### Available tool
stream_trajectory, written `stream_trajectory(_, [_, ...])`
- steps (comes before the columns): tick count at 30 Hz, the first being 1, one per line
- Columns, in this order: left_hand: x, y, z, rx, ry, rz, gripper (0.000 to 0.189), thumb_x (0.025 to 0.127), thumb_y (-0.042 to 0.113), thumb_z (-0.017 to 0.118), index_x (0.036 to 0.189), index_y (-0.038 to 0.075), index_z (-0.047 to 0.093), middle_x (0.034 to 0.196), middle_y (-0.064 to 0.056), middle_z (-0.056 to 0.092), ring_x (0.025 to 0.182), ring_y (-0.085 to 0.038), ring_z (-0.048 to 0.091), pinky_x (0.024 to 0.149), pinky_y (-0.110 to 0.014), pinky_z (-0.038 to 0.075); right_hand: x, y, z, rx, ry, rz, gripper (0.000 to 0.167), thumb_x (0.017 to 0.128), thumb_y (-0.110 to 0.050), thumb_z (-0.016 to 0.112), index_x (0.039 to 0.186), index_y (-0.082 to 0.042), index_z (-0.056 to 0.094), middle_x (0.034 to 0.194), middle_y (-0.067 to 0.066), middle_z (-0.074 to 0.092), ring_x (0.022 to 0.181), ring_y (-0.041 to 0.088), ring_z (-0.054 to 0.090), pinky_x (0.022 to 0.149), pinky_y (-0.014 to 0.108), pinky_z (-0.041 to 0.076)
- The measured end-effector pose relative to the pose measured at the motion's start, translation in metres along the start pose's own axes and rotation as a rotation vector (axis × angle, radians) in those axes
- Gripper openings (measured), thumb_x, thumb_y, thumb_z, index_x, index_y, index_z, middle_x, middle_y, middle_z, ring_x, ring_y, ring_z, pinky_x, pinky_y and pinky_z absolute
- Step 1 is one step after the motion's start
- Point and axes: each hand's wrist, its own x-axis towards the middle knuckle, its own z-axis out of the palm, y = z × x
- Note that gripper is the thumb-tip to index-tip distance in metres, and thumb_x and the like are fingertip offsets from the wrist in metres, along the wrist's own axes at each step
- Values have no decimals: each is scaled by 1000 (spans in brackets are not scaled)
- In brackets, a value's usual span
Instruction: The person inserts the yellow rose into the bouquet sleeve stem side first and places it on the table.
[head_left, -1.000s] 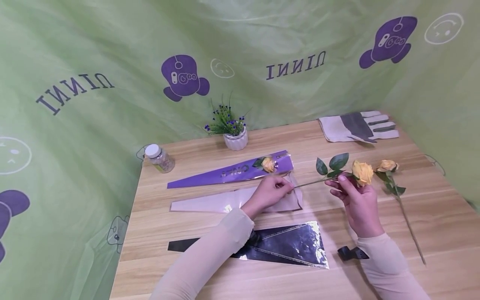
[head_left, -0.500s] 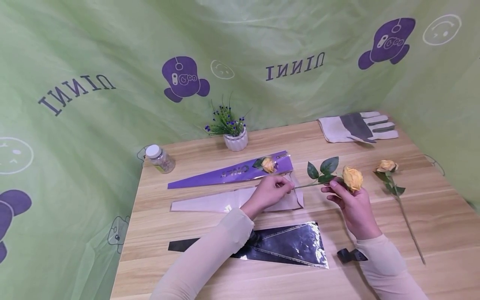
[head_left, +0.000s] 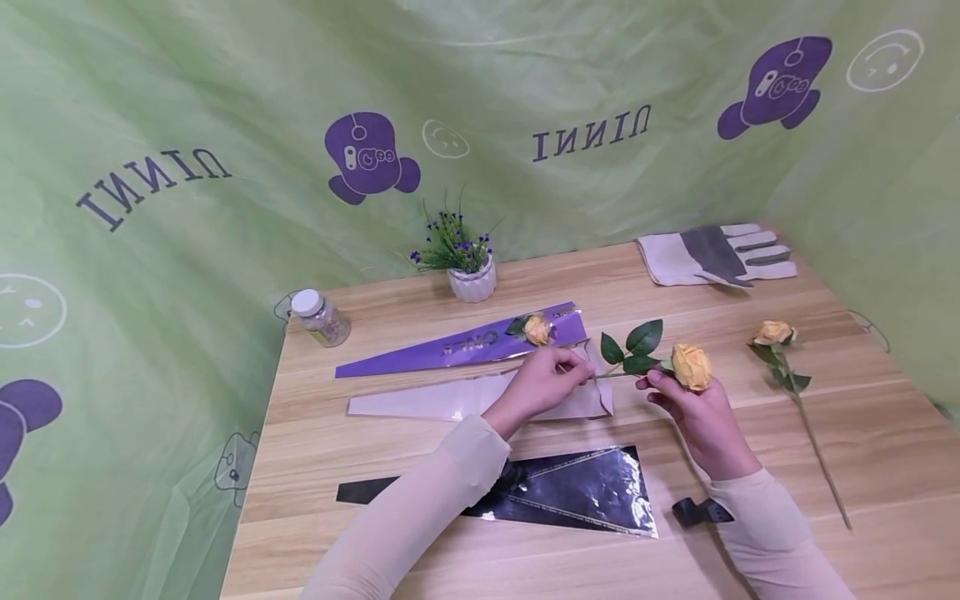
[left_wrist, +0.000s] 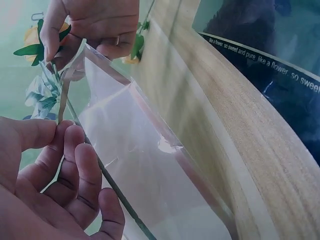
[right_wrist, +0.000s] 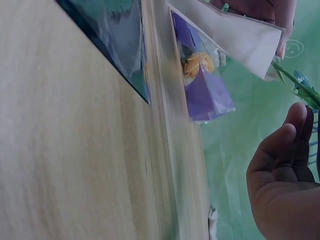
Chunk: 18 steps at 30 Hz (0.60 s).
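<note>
My right hand (head_left: 705,425) pinches a yellow rose (head_left: 692,367) just under its bloom. The rose lies sideways, its green leaves (head_left: 643,337) between the two hands. At the mouth of a whitish, clear-edged flower sleeve (head_left: 420,406), my left hand (head_left: 542,383) pinches the film between thumb and fingertips. Seen from the left wrist, the stem (left_wrist: 120,192) runs down inside the sleeve, behind its see-through film. The leaves are still outside the mouth. In the right wrist view the sleeve (right_wrist: 250,42) is raised at its open end.
Beyond lies a purple sleeve (head_left: 405,357) holding another rose (head_left: 536,329); nearer is a black sleeve (head_left: 577,492). A loose rose (head_left: 772,333) lies at the right. Along the back are a lidded jar (head_left: 321,317), a potted plant (head_left: 472,279) and a work glove (head_left: 712,254).
My right hand has moved left with the rose, and its stem has slid farther into the whitish sleeve. The sleeve has shifted slightly right; my left hand stays nearly in place.
</note>
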Motion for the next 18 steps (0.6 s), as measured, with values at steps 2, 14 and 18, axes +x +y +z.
stream_trajectory(2, [0,0,0,5,0,0,20,99,26,67,89,12,78,87,10,68,76,-6,58,68,-23,48,-1,1,0,-10,-2,-2,10,100,1,61,105,-8,63,97,6,72,91,18,71,80,29,56])
stream_trajectory(14, [-1,7,1,-4,-1,72,21,100,28,66,97,12,79,90,12,69,77,-6,60,69,-23,49,1,6,6,-84,30,70,9,99,-4,65,105,-10,68,97,5,74,91,17,70,84,30,55])
stream_trajectory(18, [-2,9,0,-5,12,75,21,101,28,65,98,11,79,91,10,69,77,-5,59,69,-22,49,2,6,8,-118,40,74,8,99,-6,67,106,-10,67,95,6,73,90,18,70,84,31,54])
